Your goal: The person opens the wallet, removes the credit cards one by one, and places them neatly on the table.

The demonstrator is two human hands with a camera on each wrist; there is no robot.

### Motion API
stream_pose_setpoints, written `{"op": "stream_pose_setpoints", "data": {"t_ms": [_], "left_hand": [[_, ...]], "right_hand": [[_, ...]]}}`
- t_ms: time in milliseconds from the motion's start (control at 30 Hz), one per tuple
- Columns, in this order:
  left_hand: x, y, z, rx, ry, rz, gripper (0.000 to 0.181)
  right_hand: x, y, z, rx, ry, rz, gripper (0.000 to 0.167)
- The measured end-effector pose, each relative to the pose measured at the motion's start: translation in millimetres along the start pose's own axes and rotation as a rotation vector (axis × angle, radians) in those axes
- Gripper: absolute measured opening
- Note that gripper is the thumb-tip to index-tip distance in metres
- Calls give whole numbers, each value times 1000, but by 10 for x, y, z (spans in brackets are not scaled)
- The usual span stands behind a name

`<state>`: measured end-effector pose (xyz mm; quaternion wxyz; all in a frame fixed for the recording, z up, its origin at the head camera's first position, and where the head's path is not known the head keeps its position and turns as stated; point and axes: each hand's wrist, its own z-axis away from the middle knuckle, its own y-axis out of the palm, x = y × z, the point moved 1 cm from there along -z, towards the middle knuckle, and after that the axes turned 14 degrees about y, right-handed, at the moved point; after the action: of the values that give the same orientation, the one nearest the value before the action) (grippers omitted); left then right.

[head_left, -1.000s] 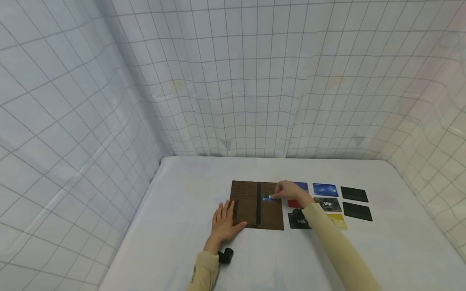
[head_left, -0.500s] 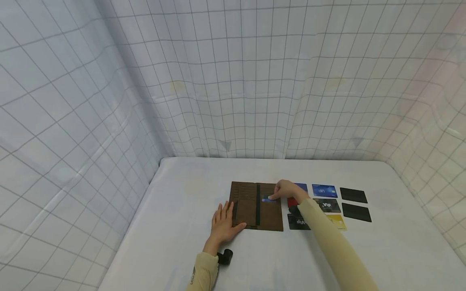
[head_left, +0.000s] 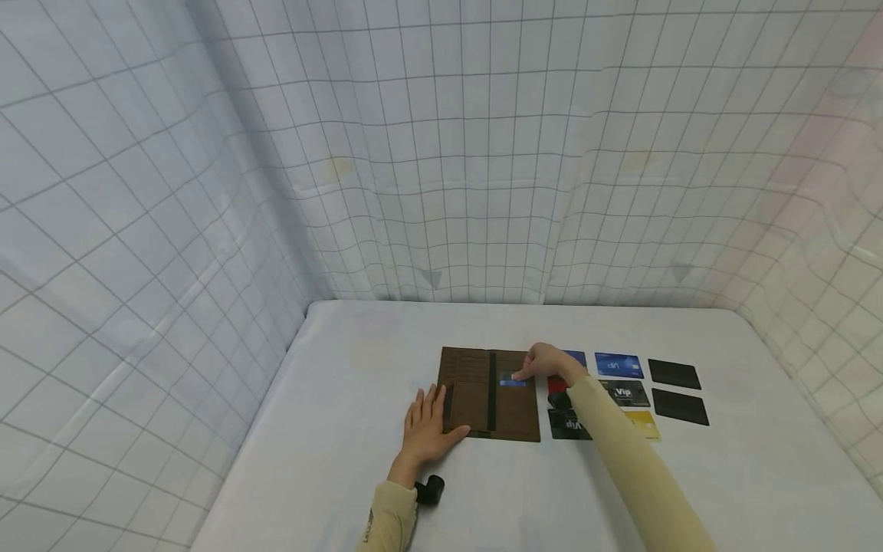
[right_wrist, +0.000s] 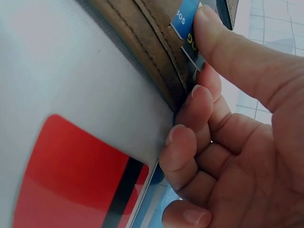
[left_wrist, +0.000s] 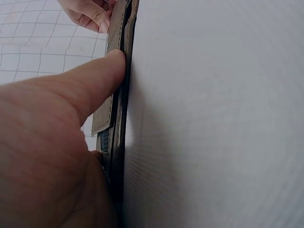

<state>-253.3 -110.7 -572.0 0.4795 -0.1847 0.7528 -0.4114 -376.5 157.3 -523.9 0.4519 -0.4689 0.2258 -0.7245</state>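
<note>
A brown wallet [head_left: 471, 406] lies unfolded on the white table, a dark strap running down its middle. My left hand [head_left: 424, 435] rests on its lower left corner, fingers straight and spread; in the left wrist view the thumb [left_wrist: 102, 71] presses the wallet's near edge. At the right panel, my right hand [head_left: 546, 359] pinches a dark card with yellow letters [right_wrist: 191, 51] between thumb and index finger. Beside that card a blue card [right_wrist: 184, 18] shows at the wallet. How deep either card sits in a pocket is hidden. The other right fingers are curled.
Right of the wallet lie several cards: a red card [right_wrist: 80, 171], a blue VIP card [head_left: 618, 365], a black Vip card [head_left: 625, 393], a yellow card [head_left: 645, 423] and two plain black cards [head_left: 674, 373]. My right sleeve [head_left: 631, 460] covers some. White gridded curtains [head_left: 441, 153] surround the table.
My right hand stays at the wallet's right panel with only slight finger movement. My left hand holds its place on the wallet. The whole head view shifts a little.
</note>
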Motion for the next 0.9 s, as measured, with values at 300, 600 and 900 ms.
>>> {"op": "stream_pose_setpoints", "data": {"t_ms": [300,600,900], "left_hand": [[-5,8,3,17,-21,-7,88],[-12,7,9,17,-28,-10,88],[7,29,23,-6,-11,-5,89]], "right_hand": [[-1,5,25,-38,20,-27,32],[-46,15,-28,-82,8,-52,32],[3,4,28,-78,1,-50,33]]}}
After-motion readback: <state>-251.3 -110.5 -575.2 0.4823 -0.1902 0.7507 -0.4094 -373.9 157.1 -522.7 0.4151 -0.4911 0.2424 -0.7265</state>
